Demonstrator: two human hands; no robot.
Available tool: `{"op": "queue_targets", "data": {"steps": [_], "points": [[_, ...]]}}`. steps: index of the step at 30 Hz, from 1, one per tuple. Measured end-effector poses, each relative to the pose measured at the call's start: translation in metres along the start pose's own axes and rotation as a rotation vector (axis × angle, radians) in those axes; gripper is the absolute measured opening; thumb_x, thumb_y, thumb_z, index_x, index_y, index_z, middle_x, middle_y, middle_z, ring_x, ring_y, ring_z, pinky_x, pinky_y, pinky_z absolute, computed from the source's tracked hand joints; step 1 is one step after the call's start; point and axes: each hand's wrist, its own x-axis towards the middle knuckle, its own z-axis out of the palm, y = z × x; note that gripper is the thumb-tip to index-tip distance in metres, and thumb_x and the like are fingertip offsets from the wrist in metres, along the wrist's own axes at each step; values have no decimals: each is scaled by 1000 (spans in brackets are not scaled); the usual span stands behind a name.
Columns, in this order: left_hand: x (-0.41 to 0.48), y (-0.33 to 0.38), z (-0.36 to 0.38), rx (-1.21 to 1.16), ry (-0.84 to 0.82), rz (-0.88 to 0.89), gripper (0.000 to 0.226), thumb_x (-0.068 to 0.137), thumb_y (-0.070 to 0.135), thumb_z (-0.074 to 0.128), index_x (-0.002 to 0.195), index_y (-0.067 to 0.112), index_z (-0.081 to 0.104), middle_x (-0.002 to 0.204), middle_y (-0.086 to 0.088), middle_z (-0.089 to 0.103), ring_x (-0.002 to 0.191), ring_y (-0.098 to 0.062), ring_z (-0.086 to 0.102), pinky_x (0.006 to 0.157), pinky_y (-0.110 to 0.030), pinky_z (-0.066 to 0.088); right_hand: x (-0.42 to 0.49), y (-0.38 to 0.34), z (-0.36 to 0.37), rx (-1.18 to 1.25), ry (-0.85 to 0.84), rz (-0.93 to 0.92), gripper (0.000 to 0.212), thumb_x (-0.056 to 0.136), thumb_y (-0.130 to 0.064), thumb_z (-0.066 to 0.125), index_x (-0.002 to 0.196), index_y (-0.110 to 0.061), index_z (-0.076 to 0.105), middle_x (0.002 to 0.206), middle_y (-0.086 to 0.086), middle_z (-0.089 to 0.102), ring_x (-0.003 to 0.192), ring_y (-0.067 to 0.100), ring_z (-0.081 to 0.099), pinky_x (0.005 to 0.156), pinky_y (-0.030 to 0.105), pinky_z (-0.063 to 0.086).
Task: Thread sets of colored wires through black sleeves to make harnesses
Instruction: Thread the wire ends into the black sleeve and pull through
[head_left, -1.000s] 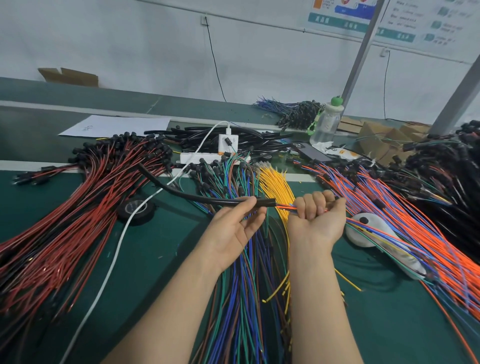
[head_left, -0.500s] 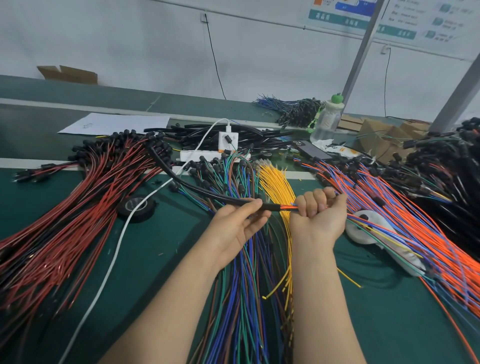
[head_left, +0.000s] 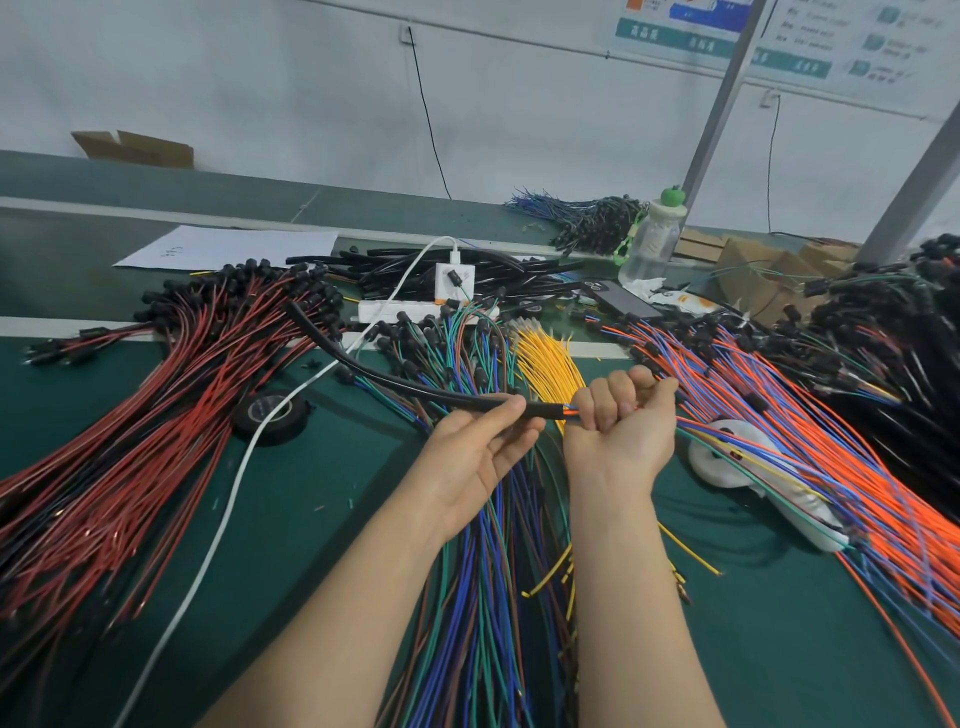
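I am pinching the long black flexible sleeve (head_left: 395, 382) between the thumb and fingers of my left hand (head_left: 475, 457), close to its open end, just left of the fanned bundle of thin yellow wires (head_left: 548, 364). My right hand (head_left: 621, 426) is curling into a tight fist around a small set of orange and blue wires (head_left: 570, 412), held over the near part of that yellow bundle. The wires are running out of my fist straight into the sleeve's mouth.

Compared with a second ago, the bare stretch of wire between fist and sleeve is looking shorter. Only a sliver of orange and blue is showing now, and my two hands are sitting closer together.

The sleeve is arching away to the left of the yellow bundle, its far end lying over the mass of red and black wires (head_left: 171, 395). The black roll of tape (head_left: 270, 415) is lying on the green mat (head_left: 322, 519), well left of the yellow bundle.
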Motion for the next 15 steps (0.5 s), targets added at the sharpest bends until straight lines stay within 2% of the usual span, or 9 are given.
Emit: {"op": "queue_targets", "data": {"steps": [6,10,15], "points": [[-1,-1,1,-12,-10,59,13,90,0,54,82,9,59,74,-5,69,69,-13,69,62,-17,55,0,0,0,4,7,17,47,104,-37,29,66,-15,44,42,-7,24,31,6,17,31,19,14],[-1,0,0,37,-30,115,12,91,-1,51,86,8,58,84,-9,66,69,-11,67,66,-17,55,2,1,-1,-9,2,82,46,104,-38,29,67,-13,43,42,-6,26,30,6,22,31,17,19],[-1,1,0,117,-61,155,11,92,-1,50,89,7,56,91,-11,63,70,-10,65,69,-17,55,4,2,-2,-32,19,139,47,104,-37,28,68,-12,43,43,-5,25,30,6,22,31,17,18]]}}
